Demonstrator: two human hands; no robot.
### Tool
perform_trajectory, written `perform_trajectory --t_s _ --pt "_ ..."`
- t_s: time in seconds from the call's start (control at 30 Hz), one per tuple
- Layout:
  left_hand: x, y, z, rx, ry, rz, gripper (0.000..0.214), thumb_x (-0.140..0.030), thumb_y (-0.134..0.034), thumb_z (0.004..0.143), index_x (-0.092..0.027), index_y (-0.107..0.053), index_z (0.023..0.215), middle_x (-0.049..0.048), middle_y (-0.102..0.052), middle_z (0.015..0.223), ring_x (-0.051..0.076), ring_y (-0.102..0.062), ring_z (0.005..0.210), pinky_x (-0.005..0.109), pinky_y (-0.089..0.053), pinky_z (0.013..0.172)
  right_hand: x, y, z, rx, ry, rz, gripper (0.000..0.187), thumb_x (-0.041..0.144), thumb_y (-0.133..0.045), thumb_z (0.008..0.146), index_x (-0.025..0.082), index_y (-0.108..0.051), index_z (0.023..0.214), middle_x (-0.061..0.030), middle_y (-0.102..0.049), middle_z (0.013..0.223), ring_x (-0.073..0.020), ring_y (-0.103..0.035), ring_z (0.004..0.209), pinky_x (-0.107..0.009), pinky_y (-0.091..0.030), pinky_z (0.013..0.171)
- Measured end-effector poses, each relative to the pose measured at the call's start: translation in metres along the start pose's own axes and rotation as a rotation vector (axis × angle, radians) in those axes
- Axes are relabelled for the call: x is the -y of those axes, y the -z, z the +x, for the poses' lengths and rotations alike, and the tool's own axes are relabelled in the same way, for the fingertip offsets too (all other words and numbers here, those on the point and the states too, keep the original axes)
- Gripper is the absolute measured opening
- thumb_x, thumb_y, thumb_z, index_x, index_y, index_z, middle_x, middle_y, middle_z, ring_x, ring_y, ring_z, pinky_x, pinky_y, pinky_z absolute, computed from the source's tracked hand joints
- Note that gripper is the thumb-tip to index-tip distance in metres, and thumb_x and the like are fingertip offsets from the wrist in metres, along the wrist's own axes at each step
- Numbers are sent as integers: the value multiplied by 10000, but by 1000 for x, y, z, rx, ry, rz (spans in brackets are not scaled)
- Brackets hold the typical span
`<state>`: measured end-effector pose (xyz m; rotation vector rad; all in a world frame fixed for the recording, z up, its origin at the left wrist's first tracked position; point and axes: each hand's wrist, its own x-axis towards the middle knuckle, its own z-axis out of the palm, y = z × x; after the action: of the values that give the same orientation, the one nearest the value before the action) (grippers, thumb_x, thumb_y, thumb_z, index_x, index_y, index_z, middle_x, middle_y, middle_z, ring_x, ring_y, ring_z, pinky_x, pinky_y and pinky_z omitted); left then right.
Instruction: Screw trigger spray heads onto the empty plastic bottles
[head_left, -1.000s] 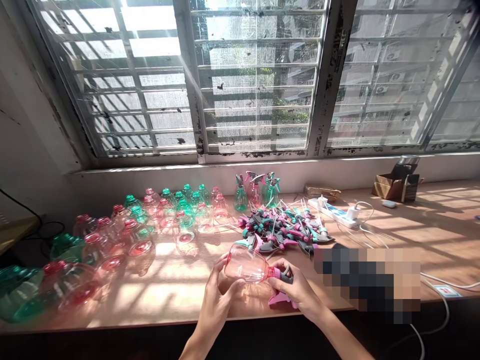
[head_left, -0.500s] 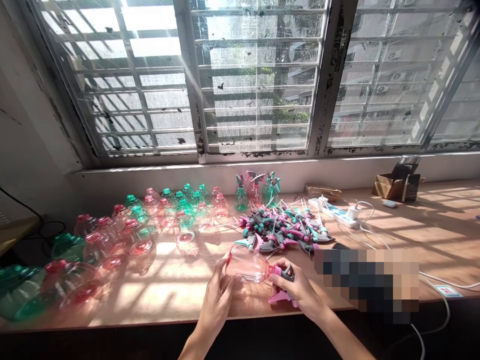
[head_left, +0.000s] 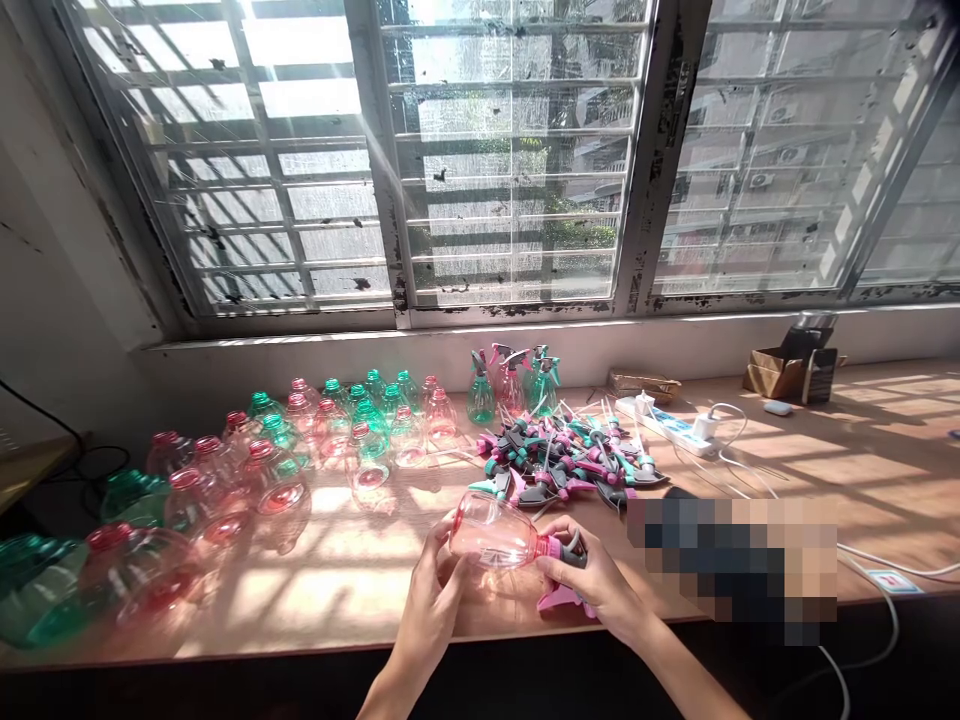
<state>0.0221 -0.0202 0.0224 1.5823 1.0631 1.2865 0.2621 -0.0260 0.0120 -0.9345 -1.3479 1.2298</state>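
Observation:
A clear pink spray bottle (head_left: 495,530) lies tilted on its side in the air above the table's front edge. My left hand (head_left: 436,580) is closed around its base end. At the neck, my right hand (head_left: 589,570) grips the pink and grey trigger spray head (head_left: 559,550), whose pink trigger points down below the fingers. The head sits against the bottle's mouth; how tightly it is screwed on I cannot tell. Just beyond the bottle lies a heap of loose trigger spray heads (head_left: 562,455) in pink, teal and grey.
Several open pink and green bottles (head_left: 262,475) stand at the left. Spray bottles with heads fitted (head_left: 511,385) stand by the wall. Behind the heap are a white power strip (head_left: 667,425) with cables and a cardboard box (head_left: 772,370). A blurred dark patch covers the right front.
Hardly anything differs. Both hands keep hold of the bottle and spray head, with only a slight shift of the right fingers at the neck.

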Motion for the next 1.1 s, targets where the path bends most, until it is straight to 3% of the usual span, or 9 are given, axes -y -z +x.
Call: perform_trajectory --t_s 0.17,0.27,0.37,0.47,0.7,0.97,1.1 --pt "9 0 2 -59 -31 61 405 -450 -639 933 -270 -601 1295 108 -506 1510 363 -415 1443 499 -452 1128 1 2 2 -25 -18 59 285 458 -754 889 205 -627 919 30 -641 671 -150 -612 613 -262 -557 568" --pt "12 0 1 -69 -39 88 448 -425 -685 906 -273 -591 1317 112 -483 1522 371 -439 1418 525 -424 1143 1 2 3 -22 -20 120 307 478 -756 881 205 -625 928 34 -626 676 -146 -599 610 -275 -589 570" --pt "7 0 1 -44 -35 87 489 -405 -749 865 -272 -588 1307 106 -556 1462 362 -504 1374 499 -440 1133 2 0 2 -8 -24 104 336 480 -794 844 209 -613 925 42 -617 683 -156 -626 599 -293 -609 546" --pt "2 0 2 -29 -37 54 415 -438 -701 901 -266 -595 1263 101 -586 1438 353 -526 1366 457 -498 1085 5 -2 1 -6 -11 24 357 482 -815 821 207 -612 925 45 -629 672 -159 -645 575 -284 -589 535" --pt "6 -1 0 -41 -54 24 412 -435 -634 942 -291 -557 1321 101 -407 1576 350 -401 1455 442 -531 1053 1 3 2 -33 -27 28 303 479 -753 883 208 -623 921 35 -658 666 -162 -651 598 -260 -535 567" --pt "0 -1 -3 49 4 -5 538 -426 -690 917 -283 -462 1382 124 -531 1492 332 -515 1385 458 -490 1101 3 -1 0 2 -6 6 311 449 -792 856 217 -599 932 47 -662 633 -150 -633 554 -242 -519 516" --pt "-3 -2 -3 54 35 -73 453 -469 -630 947 -257 -493 1323 122 -604 1417 318 -628 1262 446 -532 1046 3 -1 1 -13 2 -31 318 460 -787 856 213 -604 937 46 -669 610 -155 -634 544 -271 -538 555"
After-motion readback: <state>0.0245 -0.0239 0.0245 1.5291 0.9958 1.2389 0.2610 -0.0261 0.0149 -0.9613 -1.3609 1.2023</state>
